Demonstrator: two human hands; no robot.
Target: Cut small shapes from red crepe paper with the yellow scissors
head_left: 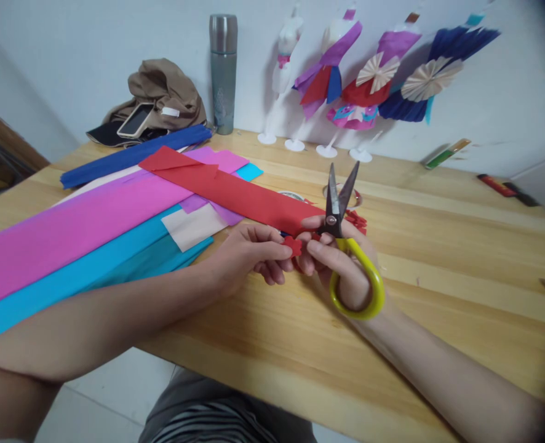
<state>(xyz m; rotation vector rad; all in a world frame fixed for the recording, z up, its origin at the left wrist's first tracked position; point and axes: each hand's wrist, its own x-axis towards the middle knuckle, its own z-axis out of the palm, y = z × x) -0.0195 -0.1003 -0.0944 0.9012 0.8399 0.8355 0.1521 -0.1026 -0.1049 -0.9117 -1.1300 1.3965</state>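
Note:
My left hand (258, 249) pinches a small red paper piece (293, 246) with a scalloped edge between thumb and fingers. Close beside it, my right hand (341, 258) has yellow-handled scissors (359, 277) looped over the thumb, their dark blades apart and pointing up and away. The right thumb and fingertips come near the red piece; whether they touch it I cannot tell. Behind both hands a long red crepe paper strip (263, 200) lies across the table. Small red scraps (358, 221) lie just past the right hand.
Pink (92, 212) and blue crepe paper (74, 267) cover the table's left side. Along the wall stand a grey bottle (223, 80) and several paper-dressed mannequins (377, 74). A cap (162, 92) with a phone (135, 119) lies at back left. A green tube (445, 155) leans at back right.

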